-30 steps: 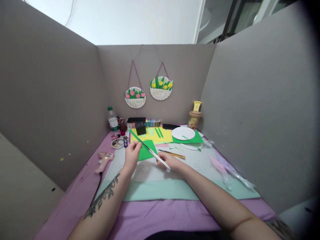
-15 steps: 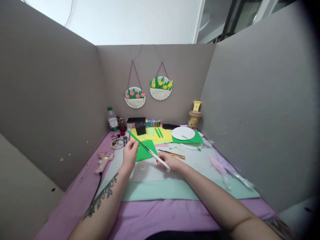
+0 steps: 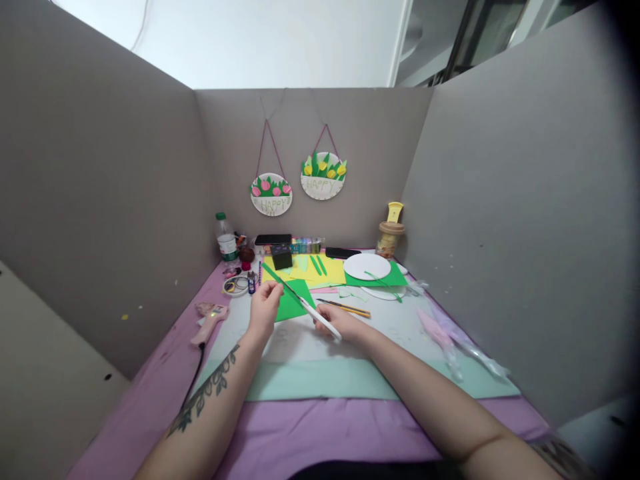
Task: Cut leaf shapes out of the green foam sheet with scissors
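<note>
Currently, the left hand pinches the green strip above the tabletop, long axis slanting toward the far-left corner, while the right hand, its grip closed around the white-handled scissors, points them roughly along that axis from the near-right side.

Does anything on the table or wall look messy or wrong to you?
Nothing looks spilled. Slightly untidy: a thin green scrap trails off the edge of the upper white plate. On the back wall, the pink-flower plate hangs lower than the yellow-flower plate, so the pair looks uneven.
</note>
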`<state>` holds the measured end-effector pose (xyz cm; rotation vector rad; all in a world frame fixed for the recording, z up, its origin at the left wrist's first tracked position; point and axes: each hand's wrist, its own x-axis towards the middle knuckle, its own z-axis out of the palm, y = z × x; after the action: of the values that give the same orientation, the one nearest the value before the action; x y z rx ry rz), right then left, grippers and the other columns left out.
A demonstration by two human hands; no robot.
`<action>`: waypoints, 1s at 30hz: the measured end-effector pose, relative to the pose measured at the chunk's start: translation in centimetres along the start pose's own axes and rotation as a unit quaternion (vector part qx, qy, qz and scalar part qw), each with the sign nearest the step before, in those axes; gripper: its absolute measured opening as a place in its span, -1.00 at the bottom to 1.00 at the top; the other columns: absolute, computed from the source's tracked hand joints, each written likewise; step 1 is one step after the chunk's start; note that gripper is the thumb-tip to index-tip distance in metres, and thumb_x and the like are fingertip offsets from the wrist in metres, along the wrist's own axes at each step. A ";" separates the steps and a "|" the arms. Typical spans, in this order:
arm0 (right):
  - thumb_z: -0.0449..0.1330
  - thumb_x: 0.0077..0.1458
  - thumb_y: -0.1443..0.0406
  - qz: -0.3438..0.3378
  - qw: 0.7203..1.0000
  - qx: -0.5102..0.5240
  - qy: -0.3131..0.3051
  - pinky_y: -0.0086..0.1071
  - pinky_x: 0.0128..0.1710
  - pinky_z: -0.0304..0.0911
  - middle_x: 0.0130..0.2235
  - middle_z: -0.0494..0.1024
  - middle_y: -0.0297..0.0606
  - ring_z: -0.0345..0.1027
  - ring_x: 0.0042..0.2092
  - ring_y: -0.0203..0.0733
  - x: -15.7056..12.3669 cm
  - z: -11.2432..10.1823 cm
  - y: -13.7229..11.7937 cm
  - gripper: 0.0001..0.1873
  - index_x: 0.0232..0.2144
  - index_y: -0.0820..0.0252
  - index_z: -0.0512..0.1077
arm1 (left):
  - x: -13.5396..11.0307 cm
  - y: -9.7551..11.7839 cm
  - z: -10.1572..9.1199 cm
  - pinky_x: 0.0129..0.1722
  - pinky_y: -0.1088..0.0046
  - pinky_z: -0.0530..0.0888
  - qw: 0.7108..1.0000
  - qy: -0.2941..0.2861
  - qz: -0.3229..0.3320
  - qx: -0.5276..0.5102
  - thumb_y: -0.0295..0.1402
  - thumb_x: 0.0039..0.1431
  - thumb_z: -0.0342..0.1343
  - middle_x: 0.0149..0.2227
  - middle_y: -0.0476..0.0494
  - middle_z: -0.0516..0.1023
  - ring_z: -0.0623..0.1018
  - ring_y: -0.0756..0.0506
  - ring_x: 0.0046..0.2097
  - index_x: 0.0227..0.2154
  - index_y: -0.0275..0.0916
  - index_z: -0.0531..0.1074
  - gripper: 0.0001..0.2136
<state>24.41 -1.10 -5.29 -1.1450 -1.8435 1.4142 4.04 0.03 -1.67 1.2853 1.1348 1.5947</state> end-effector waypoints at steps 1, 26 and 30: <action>0.20 -0.18 0.30 0.002 1.000 0.003 -0.002 -0.56 -0.61 0.03 -0.56 0.33 -0.47 0.16 -0.58 -0.42 0.0 0.0 -0.1 -0.82 -0.45 0.19 0.29 | 0.0 0.0 0.0 -0.57 0.54 0.08 1.000 0.000 0.001 0.000 -0.24 -0.04 0.13 -0.61 0.10 0.18 0.16 0.07 -0.56 -0.57 -0.23 0.26 -0.79; 0.23 -0.22 0.29 0.002 0.999 0.038 -0.003 -0.56 -0.65 0.00 -0.57 0.34 -0.47 0.14 -0.60 -0.43 0.3 -0.1 0.5 -0.80 -0.48 0.20 0.29 | 0.5 0.2 -0.3 -0.59 0.55 0.08 1.000 0.024 -0.017 -0.010 -0.24 -0.04 0.11 -0.60 0.10 0.22 0.17 0.08 -0.58 -0.54 -0.24 0.28 -0.81; 0.22 -0.23 0.32 0.005 0.999 0.032 -0.013 -0.56 -0.64 0.01 -0.56 0.36 -0.46 0.16 -0.59 -0.43 0.7 -0.2 1.2 -0.81 -0.47 0.20 0.30 | 0.5 0.1 -0.4 -0.58 0.55 0.08 1.000 0.024 -0.007 -0.014 -0.27 -0.06 0.13 -0.62 0.12 0.18 0.16 0.08 -0.58 -0.57 -0.23 0.24 -0.81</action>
<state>24.56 -0.35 -6.39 -1.1109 -1.7991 1.4909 3.56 0.37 -1.48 1.2238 1.1435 1.6342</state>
